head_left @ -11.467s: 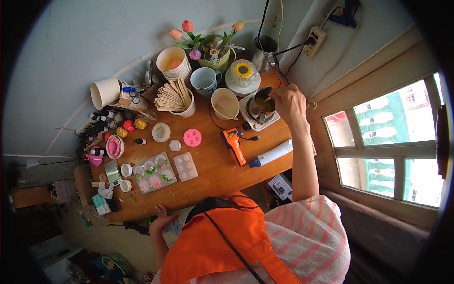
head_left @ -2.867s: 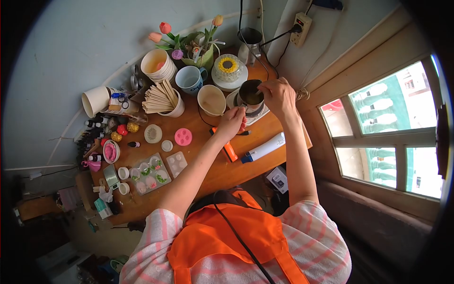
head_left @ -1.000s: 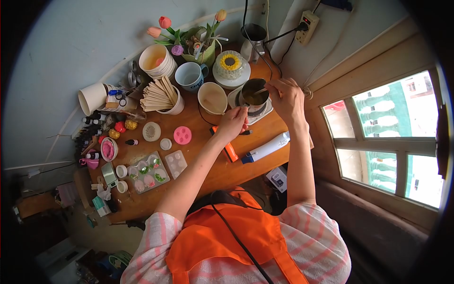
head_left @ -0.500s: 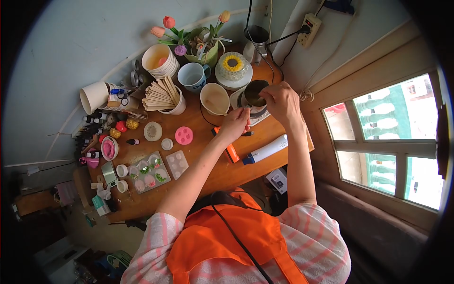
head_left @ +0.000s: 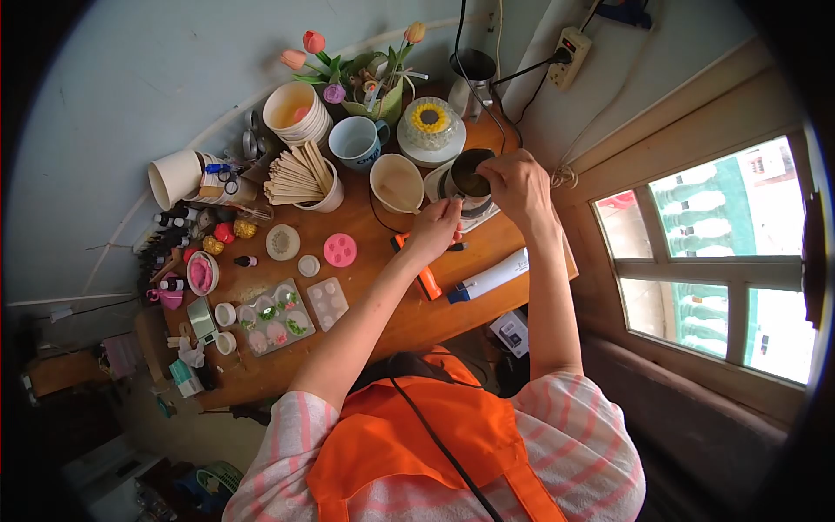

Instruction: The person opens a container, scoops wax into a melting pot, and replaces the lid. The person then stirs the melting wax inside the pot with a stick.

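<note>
A metal pot (head_left: 472, 174) with yellowish liquid stands on a small white hot plate (head_left: 477, 217). My right hand (head_left: 519, 185) is closed over the pot's right rim, pinching a thin stick that its fingers mostly hide. Beside the pot's lower left, my left hand (head_left: 436, 228) is closed on what looks like the pot's handle, largely covered by the fingers. A cream cup (head_left: 397, 184) with pale contents is just left of the pot. The orange thermometer gun (head_left: 428, 284) lies partly under my left hand.
Left of the cream cup are a blue mug (head_left: 355, 143) and a cup of wooden sticks (head_left: 304, 177). A clear mold (head_left: 277, 318), a pink mold (head_left: 340, 250) and a white-blue tube (head_left: 492, 277) lie nearer the front. The sunflower jar (head_left: 430, 123) stands behind.
My left hand has come up from below the table edge to the pot's side since the oldest frame. My right hand stays at the pot, with small shifts at its rim.
</note>
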`<act>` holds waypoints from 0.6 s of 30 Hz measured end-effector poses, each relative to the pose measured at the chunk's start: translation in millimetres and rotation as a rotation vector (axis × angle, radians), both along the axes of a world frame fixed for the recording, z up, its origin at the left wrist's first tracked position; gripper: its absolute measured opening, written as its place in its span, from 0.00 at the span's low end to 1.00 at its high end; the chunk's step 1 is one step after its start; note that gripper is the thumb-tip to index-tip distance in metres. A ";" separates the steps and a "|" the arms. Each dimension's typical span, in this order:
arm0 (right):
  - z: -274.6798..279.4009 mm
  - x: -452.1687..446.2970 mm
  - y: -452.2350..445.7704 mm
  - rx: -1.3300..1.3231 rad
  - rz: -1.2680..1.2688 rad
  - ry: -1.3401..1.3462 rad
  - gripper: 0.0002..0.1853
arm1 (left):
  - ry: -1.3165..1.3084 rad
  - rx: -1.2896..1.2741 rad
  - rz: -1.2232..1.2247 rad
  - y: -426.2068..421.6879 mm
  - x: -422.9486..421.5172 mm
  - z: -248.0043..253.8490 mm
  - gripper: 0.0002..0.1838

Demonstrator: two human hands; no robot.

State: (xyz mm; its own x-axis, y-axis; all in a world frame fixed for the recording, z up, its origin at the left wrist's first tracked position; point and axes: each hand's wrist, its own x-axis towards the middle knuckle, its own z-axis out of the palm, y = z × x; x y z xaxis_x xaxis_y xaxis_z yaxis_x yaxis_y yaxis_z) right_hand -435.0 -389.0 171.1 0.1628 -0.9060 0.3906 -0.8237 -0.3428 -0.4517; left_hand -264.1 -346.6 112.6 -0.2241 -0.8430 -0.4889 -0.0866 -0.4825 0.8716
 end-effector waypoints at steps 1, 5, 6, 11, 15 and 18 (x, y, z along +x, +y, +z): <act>-0.6 2.1 1.3 0.022 0.053 -0.023 0.04 | -0.002 0.000 0.001 0.4 0.5 -0.7 0.20; 5.6 -1.3 1.8 0.009 -0.022 0.037 0.04 | 0.011 0.003 0.014 0.7 0.7 -3.7 0.19; 3.9 -1.2 1.6 0.009 -0.023 0.037 0.04 | 0.010 0.005 0.019 1.1 0.5 -3.7 0.19; 4.1 2.5 4.4 0.071 0.056 -0.016 0.04 | 0.038 0.006 0.039 1.9 -1.2 -4.0 0.19; 1.1 -3.0 0.4 -0.008 -0.035 0.057 0.04 | 0.029 -0.003 0.019 0.7 -0.6 -5.4 0.19; 1.9 0.9 -0.7 -0.032 -0.051 0.018 0.04 | 0.026 -0.012 0.011 -0.1 -1.6 -5.1 0.20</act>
